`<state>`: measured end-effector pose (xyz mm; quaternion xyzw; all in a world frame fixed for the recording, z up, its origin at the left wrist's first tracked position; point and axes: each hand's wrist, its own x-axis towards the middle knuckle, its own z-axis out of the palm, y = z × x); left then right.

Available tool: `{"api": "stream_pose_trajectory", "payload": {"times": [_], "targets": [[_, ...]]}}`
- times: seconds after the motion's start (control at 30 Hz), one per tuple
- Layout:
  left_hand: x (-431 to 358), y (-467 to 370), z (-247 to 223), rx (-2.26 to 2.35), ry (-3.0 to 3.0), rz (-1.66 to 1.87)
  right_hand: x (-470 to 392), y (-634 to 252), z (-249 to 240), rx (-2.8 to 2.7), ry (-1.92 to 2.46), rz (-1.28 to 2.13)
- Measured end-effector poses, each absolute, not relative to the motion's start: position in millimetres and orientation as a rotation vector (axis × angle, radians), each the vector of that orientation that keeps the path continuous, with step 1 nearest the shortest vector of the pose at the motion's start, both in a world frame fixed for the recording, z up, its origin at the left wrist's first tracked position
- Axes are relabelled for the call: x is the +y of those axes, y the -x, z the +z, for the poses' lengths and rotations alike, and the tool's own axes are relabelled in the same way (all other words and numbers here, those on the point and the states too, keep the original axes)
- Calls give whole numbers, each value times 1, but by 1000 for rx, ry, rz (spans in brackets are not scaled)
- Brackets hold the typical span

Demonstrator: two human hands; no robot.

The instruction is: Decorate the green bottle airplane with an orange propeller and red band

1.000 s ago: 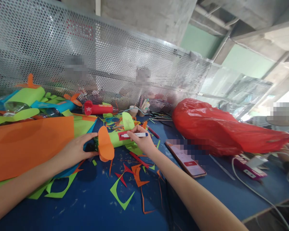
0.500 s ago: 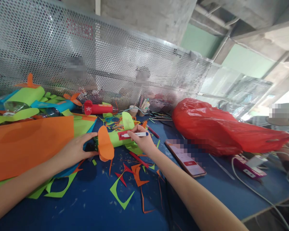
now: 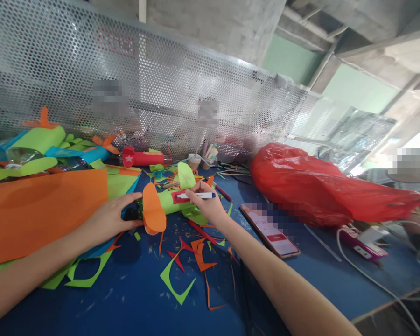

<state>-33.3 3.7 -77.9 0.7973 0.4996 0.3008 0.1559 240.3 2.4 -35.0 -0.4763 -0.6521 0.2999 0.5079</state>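
A plastic bottle [image 3: 167, 202] wrapped in light green paper lies on its side on the blue table [image 3: 133, 298]. Orange paper petals [image 3: 153, 209] circle its dark end, and light green paper wings [image 3: 186, 176] stick out from its body. My left hand [image 3: 117, 213] is closed around that dark end. In my right hand [image 3: 203, 200] is a white marker [image 3: 199, 195] with a blue end cap, its tip at a red paper patch [image 3: 177, 197] on the bottle. Whether the tip touches the paper I cannot tell.
Orange paper sheets [image 3: 45, 210] lie at the left. Behind them are a red paper-covered bottle [image 3: 145, 158] and cups [image 3: 194, 161] of pens. A phone [image 3: 270, 232], a red plastic bag [image 3: 301, 184] and a power strip [image 3: 362, 245] with a white cable are on the right. Paper scraps [image 3: 178, 282] litter the front.
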Motion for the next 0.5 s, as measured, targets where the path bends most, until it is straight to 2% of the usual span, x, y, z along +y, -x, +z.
{"api": "stream_pose_trajectory", "payload": {"times": [0.5], "targets": [[3, 34, -78, 1442, -2313, 868, 1, -240, -35, -1592, 1137, 732]]}}
